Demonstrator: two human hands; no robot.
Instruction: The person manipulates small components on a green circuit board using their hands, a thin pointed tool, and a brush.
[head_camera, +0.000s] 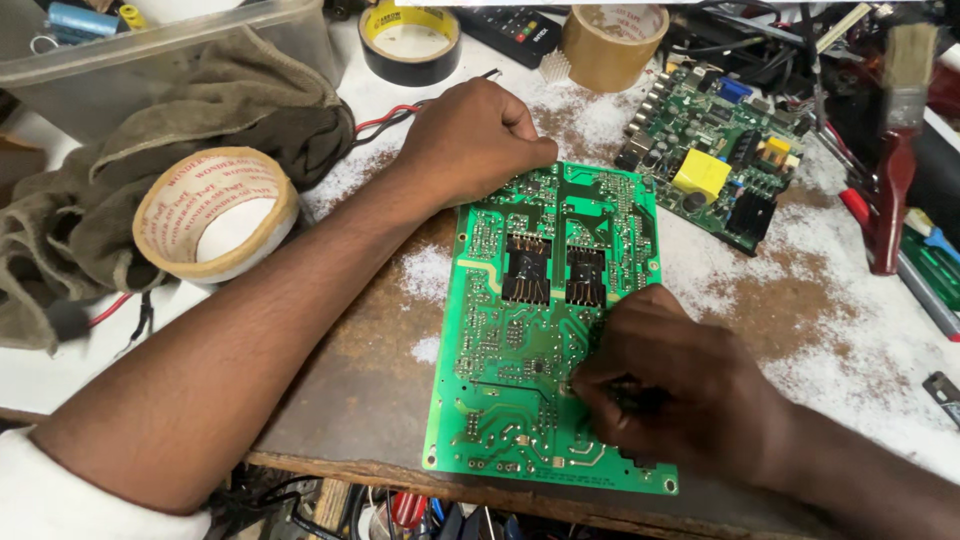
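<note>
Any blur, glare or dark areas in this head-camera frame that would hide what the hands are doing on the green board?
Head view: evenly lit, no strong glare; the large green circuit board is sharp; the right hand is slightly motion-blurred and shades the spot under its fingers, hiding whatever it pinches; the left hand is crisp at the board's top edge; the brush at the right edge looks soft.

A roll of pale tape (215, 215) lies on a crumpled olive cloth (150, 130) at the left of the counter (370, 330). Behind stand a black-and-yellow tape roll (410, 40) and a brown tape roll (612, 42). A second circuit board (715, 160) lies at the right, near a red-handled brush (898, 140).
</note>
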